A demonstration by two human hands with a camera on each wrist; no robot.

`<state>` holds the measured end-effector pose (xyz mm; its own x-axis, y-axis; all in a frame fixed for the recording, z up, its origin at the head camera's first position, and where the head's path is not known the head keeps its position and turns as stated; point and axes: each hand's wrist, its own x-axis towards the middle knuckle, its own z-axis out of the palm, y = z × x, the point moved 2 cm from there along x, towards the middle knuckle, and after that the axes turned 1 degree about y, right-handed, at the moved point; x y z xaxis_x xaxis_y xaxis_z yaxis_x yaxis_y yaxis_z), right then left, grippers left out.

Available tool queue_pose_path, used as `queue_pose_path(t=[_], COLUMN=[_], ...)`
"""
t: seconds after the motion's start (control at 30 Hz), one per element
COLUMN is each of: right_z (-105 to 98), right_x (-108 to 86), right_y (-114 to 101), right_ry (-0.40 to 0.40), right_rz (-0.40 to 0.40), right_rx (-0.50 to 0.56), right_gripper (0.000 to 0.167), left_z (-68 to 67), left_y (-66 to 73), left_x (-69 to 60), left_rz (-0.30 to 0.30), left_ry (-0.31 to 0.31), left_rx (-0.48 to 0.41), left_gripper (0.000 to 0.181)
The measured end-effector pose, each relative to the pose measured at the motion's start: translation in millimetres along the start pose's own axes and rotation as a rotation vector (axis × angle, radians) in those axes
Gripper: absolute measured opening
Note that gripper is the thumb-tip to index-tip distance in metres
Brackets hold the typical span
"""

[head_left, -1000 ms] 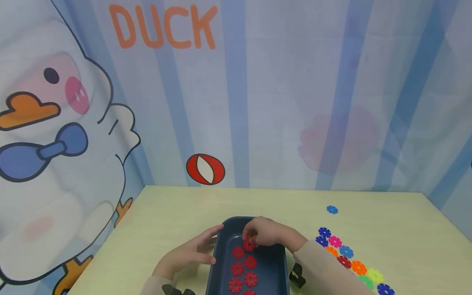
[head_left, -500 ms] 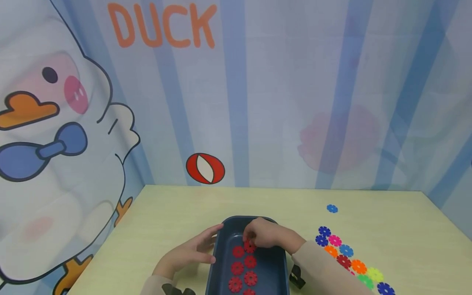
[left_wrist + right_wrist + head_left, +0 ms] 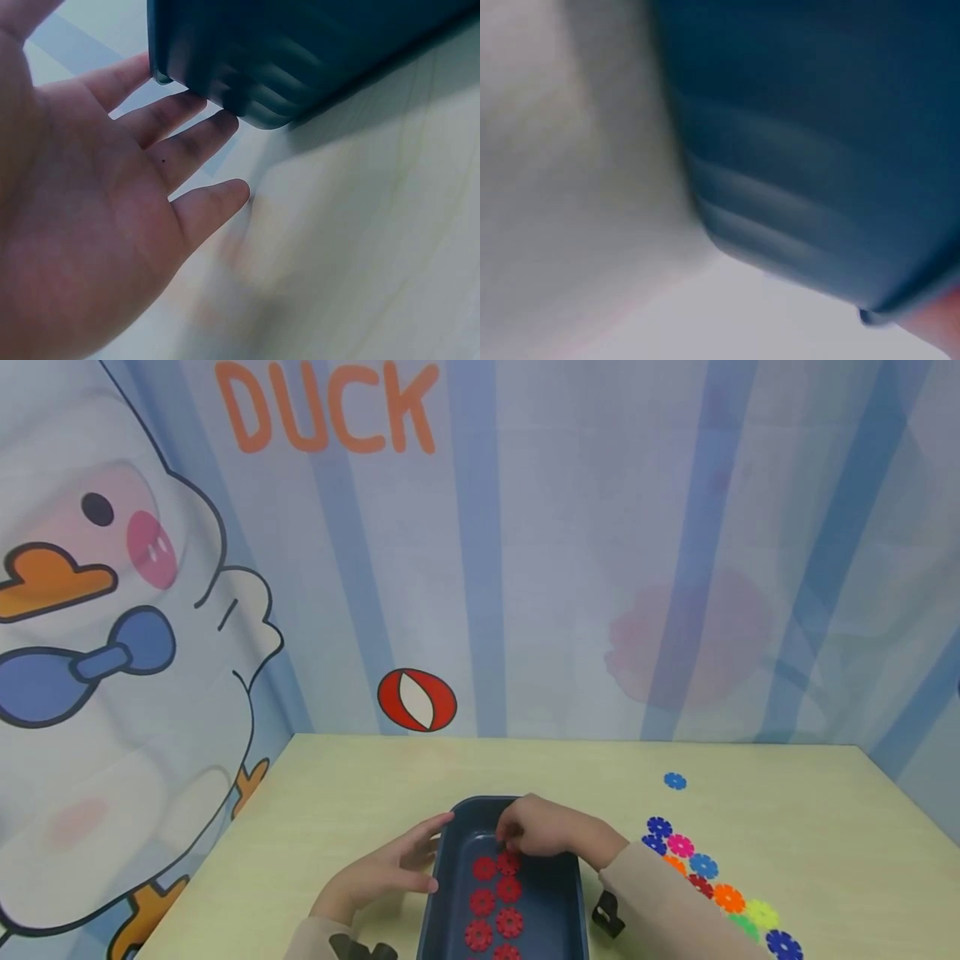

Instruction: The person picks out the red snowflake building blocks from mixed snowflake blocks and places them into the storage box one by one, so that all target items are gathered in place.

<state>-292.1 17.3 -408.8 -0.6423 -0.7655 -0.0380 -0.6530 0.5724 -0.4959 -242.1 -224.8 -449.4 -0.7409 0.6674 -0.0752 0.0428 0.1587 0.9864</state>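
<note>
A dark blue rectangular tray holds several red flower-shaped plastic discs lying in two columns. My right hand reaches over its right side, with curled fingers at the red disc at the top of the right column. It seems to pinch that disc's far edge; the fingertips are partly hidden. My left hand is spread beside the tray's left wall, fingertips at its rim. In the left wrist view the fingers of the left hand are extended by the tray's outer wall. The right wrist view shows mostly the tray's outside, blurred.
On the pale wooden table, several coloured flower-shaped discs lie in a slanting group to the right. A single blue disc lies farther back. A printed curtain with a duck stands behind the table.
The red disc at my right fingertips has shifted slightly nearer the disc below it in its column. My left hand has stayed by the tray. The whole view has tilted slightly down.
</note>
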Motion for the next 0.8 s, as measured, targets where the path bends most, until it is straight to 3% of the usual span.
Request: queue_pose_path(t=[0.23, 0.43, 0.8], right_z=[-27.4, -51.3, -76.2], right_x=[-18.9, -47.8, -106.3], right_y=[3.0, 8.5, 23.2], right_ry=[0.048, 0.072, 0.135], right_rz=[-0.072, -0.062, -0.035], right_rx=[0.034, 0.138, 0.165], right_gripper=[0.018, 0.021, 0.017], left_z=[-0.9, -1.1, 1.2], left_y=[1.1, 0.3, 1.7], left_x=[0.7, 0.9, 0.5], left_rz=[-0.001, 0.006, -0.003], left_ry=[0.006, 0.009, 0.005], left_rx=[0.009, 0.009, 0.001], left_gripper=[0.084, 0.084, 0.085])
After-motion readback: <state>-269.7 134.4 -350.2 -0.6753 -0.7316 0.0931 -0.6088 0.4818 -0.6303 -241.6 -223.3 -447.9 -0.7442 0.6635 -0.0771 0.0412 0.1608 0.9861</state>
